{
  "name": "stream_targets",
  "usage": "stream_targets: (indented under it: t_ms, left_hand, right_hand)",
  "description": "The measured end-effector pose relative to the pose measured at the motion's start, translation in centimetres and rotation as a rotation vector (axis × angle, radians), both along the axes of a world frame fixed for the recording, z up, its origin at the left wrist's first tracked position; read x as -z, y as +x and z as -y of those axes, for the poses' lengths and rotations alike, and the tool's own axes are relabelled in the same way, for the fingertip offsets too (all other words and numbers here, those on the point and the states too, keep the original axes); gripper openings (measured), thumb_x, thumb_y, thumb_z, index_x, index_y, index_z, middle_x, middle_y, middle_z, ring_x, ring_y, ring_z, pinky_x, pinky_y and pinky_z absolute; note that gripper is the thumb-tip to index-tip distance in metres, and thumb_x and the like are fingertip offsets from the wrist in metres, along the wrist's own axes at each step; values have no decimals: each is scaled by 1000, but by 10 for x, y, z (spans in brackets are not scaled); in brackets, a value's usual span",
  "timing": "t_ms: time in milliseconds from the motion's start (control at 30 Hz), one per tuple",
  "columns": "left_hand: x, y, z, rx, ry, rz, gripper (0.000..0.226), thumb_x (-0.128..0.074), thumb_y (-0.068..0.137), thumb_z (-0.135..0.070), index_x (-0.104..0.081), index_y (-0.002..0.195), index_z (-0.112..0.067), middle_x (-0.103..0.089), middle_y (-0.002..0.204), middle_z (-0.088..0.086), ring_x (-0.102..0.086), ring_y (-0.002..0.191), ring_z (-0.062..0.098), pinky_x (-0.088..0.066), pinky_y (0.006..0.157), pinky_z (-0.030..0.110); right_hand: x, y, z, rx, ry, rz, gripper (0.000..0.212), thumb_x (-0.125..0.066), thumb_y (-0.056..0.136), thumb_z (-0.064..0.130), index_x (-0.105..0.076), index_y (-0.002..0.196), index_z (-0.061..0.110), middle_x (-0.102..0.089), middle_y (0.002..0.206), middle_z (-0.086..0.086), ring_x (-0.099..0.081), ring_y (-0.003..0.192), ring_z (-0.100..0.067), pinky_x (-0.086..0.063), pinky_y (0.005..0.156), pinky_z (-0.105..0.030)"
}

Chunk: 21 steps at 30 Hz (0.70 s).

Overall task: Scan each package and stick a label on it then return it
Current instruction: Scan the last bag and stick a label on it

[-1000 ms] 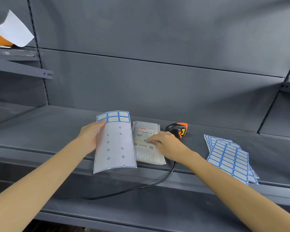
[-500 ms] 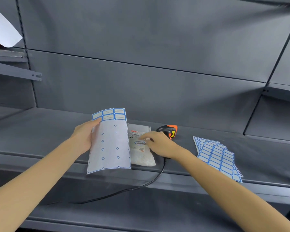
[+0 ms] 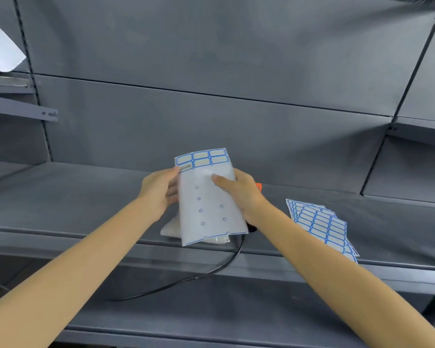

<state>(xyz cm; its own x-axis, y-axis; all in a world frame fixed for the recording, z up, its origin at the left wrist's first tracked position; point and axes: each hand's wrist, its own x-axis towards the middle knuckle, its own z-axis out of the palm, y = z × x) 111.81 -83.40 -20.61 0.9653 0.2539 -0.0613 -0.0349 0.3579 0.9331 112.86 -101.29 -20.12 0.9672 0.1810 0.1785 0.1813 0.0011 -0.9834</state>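
While both arms reach forward, left hand (image 3: 158, 192) and right hand (image 3: 241, 192) grip label sheet (image 3: 209, 209)

Looks like a stockroom or warehouse packing bay. Lined with grey metal shelves (image 3: 60, 197) on slotted uprights (image 3: 25, 59) with a bracket (image 3: 23, 111), backed by plain steel panels (image 3: 211, 121). Equipped for parcel handling: a corded scanner (image 3: 259, 185) mostly hidden, its cable (image 3: 186, 280) trailing off the shelf edge, a stack of blue-bordered label sheets (image 3: 322, 224), a bagged package (image 3: 171, 228).
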Motion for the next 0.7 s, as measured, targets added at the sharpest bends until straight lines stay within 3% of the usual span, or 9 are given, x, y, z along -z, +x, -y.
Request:
stream_targets:
  t_ms: [100,167,300,333,433,500,600,667,700]
  left_hand:
    - [12,6,-9,-113,260,-53,19,-63,90,-8,-59,109,-9,-62,91,6,-60,84,21,-50,69,26]
    - [20,8,-13,-160,430,-149,14,-64,88,-7,-61,101,-6,-59,88,7,-56,84,24,-46,67,29]
    - [33,10,-9,-142,656,-254,55,-69,84,-15,-48,123,18,-52,128,33,-52,118,44,-43,97,48]
    - [35,10,-6,-119,690,-262,61,-70,84,-19,-45,124,19,-52,123,35,-53,113,45,-44,93,48]
    - [39,11,4,-31,729,-288,60,-73,81,-31,-50,108,17,-53,91,29,-59,75,31,-46,63,35]
    - [45,14,7,-13,748,-286,70,-75,80,-36,-49,122,14,-58,106,29,-62,94,36,-49,77,35]
    - [51,13,12,-28,781,-275,78,-76,78,-39,-45,127,12,-52,127,25,-55,116,34,-44,94,39]
    - [54,15,13,-29,792,-282,72,-76,78,-39,-48,121,12,-56,119,25,-58,112,33,-46,90,41]
    - [54,17,13,-21,791,-282,63,-76,77,-39,-53,109,10,-59,104,24,-62,103,31,-49,79,38]
  right_hand:
    - [-10,5,43,126,-14,46,17,-67,89,13,-67,104,6,-71,92,-9,-67,72,-20,-58,69,-33]
    - [-14,13,82,231,-76,56,20,-68,88,15,-67,105,5,-71,91,-9,-67,72,-20,-57,71,-34]
    - [-8,29,164,374,-216,-88,30,-70,87,18,-67,109,-1,-70,98,-17,-66,79,-29,-55,82,-44]
    - [-3,31,182,410,-264,-119,30,-71,86,18,-67,108,-3,-70,96,-17,-65,75,-29,-56,79,-42]
    - [18,31,222,510,-396,-198,28,-74,83,17,-69,101,-4,-68,80,-14,-62,62,-25,-55,60,-31]
    - [34,33,238,557,-530,-224,27,-75,82,18,-69,96,-5,-66,73,-12,-61,59,-25,-51,54,-27]
    - [50,35,245,611,-835,-248,30,-77,81,28,-65,87,1,-64,79,-13,-61,74,-30,-45,63,-31]
    - [54,34,241,643,-944,-268,44,-75,81,33,-54,106,5,-57,94,-10,-54,90,-29,-41,68,-31]
    - [56,35,238,657,-997,-283,55,-73,81,37,-46,117,6,-54,106,-10,-50,101,-31,-40,76,-32]
